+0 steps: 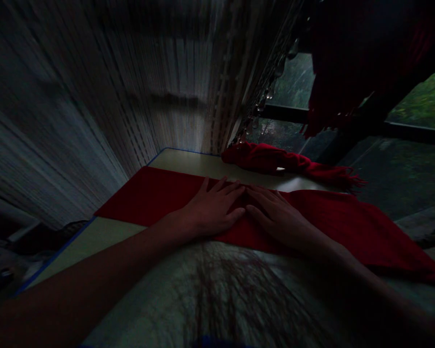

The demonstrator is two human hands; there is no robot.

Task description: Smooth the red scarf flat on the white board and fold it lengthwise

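Fingers (219, 185), flat and spread on the left hand (212, 211), closer together on the right hand (281, 217), rest on the red cloth (333, 220), gripping nothing; the thumb tips nearly meet. From the hands, the cloth stretches from nine o'clock to nearly four across the pale, blue-edged table (90, 237). Level palms and light, even outward pressure should keep it flat. Its surface looks smooth and matte, its left end straight-cut; a rumpled, fringed red bundle (264, 158) lies toward half past one.
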